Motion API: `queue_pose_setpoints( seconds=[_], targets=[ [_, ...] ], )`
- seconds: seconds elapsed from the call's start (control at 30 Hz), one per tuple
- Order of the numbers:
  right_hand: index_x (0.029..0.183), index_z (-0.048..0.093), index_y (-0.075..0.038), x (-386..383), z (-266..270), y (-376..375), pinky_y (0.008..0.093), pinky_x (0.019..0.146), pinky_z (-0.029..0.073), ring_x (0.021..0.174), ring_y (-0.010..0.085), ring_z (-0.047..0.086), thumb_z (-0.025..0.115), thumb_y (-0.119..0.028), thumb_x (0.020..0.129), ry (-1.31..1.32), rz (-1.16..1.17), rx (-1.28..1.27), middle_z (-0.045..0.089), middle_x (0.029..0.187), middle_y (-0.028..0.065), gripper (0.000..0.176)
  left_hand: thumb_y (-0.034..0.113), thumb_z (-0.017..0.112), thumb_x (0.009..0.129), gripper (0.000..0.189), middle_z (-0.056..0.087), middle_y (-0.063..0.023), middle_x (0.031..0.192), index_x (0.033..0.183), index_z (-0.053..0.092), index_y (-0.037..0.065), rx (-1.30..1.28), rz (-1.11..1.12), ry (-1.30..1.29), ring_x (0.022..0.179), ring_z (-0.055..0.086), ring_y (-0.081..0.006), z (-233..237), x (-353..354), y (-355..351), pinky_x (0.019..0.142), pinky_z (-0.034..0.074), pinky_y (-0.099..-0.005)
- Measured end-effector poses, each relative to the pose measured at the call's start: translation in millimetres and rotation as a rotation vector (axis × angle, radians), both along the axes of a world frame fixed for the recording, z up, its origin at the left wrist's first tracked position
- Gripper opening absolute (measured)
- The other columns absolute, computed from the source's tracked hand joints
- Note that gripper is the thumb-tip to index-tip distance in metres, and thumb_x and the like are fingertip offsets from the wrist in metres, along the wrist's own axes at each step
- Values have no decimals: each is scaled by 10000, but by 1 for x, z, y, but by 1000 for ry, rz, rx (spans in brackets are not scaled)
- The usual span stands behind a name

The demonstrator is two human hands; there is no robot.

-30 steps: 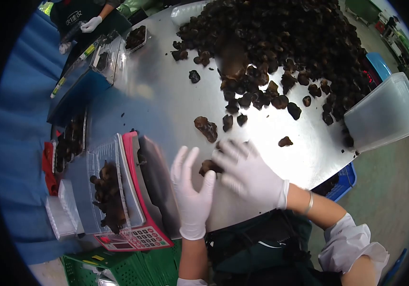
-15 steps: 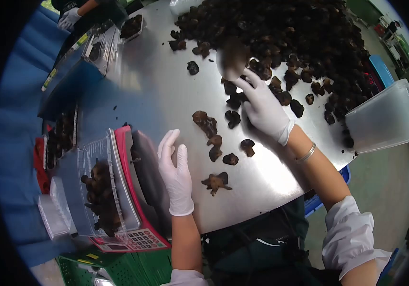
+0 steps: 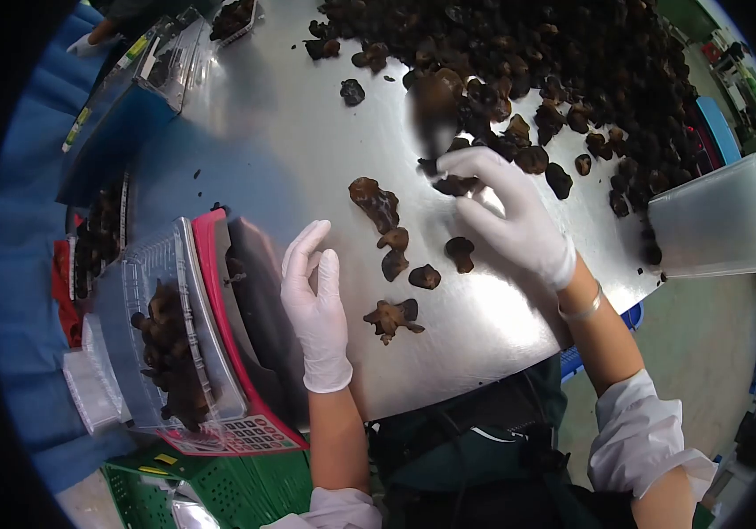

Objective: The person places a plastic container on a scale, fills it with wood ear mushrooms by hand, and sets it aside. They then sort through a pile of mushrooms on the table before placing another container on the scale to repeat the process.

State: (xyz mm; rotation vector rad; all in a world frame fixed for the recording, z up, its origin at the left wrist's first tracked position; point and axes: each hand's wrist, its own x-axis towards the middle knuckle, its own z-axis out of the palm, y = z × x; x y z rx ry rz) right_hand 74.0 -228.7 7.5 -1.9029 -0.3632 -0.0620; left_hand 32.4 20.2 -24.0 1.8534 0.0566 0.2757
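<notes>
Just inside right grip point(image 3: 519, 220), dark fungus piece point(image 3: 455, 185)

Over on the left, blue cloth point(image 3: 21, 264) covers nearly the whole side of the room, hanging in loose folds. Filling the middle, a stainless-steel table point(image 3: 254, 141) stretches away, its brushed top showing a soft bluish reflection to the left, and here's a hard white glare point(image 3: 519, 309) burning near its front edge! Out to the right, past the tabletop, the floor point(image 3: 682, 353) shows grey-green and dully smooth; a paler patch of ground point(image 3: 91, 502) peeks in at lower left. Up in the top right corner, a green panel point(image 3: 685, 19) sits beneath brighter light, with small, warped background clutter running down that edge.
</notes>
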Motion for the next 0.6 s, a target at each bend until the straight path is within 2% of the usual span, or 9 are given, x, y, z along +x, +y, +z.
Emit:
queue_pose_setpoints(
  seconds=[0.03,0.07,0.13,0.2,0.33,0.4,0.47,0.57,0.6],
  targets=[
    [1085,629,-47,-13,6,-2,263,771,533,867,142,645,555,-67,901,133,-18,-50,652,1056,79,200,49,569,985,291,599,-117,1327,1264,644,12,-13,2,13,1261,552,-220,1,0,0,1077,442,-359],
    [1105,607,-35,-31,12,6,302,749,540,777,189,661,546,-55,868,370,-5,244,671,977,80,245,49,573,984,289,601,-115,1322,1261,646,10,-26,4,23,1256,556,-217,1,0,-1,1077,443,-356],
    [1081,589,-32,-45,-8,8,352,724,553,802,246,668,588,-68,825,-83,131,-273,673,1062,116,258,46,574,984,286,603,-115,1317,1258,647,9,-37,8,27,1252,558,-214,1,0,-2,1076,446,-352],
    [1001,572,-41,-64,-8,25,405,702,557,813,298,654,628,-105,799,-271,171,-483,654,1122,138,219,43,576,984,283,605,-114,1313,1255,648,8,-40,1,23,1249,560,-211,2,1,-2,1075,448,-347],
    [964,554,-48,-75,-6,34,411,690,555,797,305,642,643,-142,827,-41,145,-618,609,1040,138,188,27,562,989,278,607,-118,1304,1252,647,1,-20,-9,32,1226,578,-215,-2,1,-2,1071,458,-346],
    [982,562,-45,-81,-2,23,390,695,551,813,298,644,645,-137,840,-44,137,-569,591,989,138,188,23,557,991,277,608,-120,1301,1252,645,-3,-31,-8,29,1217,585,-217,-3,1,0,1070,460,-345],
    [999,574,-42,-94,3,3,380,699,536,819,291,632,643,-121,849,-9,-41,-315,578,966,127,183,19,552,993,274,611,-118,1296,1248,644,-15,-40,-2,37,1202,595,-219,-5,2,0,1066,464,-343],
    [980,622,-22,-115,5,-39,326,731,509,776,235,593,693,-20,818,-59,-372,-218,574,899,105,177,19,554,992,273,613,-115,1294,1246,644,-22,-15,2,28,1200,595,-214,-4,2,0,1062,466,-338],
    [962,634,-10,-119,4,-56,334,776,506,847,241,606,684,-17,811,39,-515,-252,599,937,112,159,19,554,992,273,613,-115,1294,1246,644,-22,-17,-4,33,1200,595,-214,-4,2,2,1062,466,-338]
  ],
)
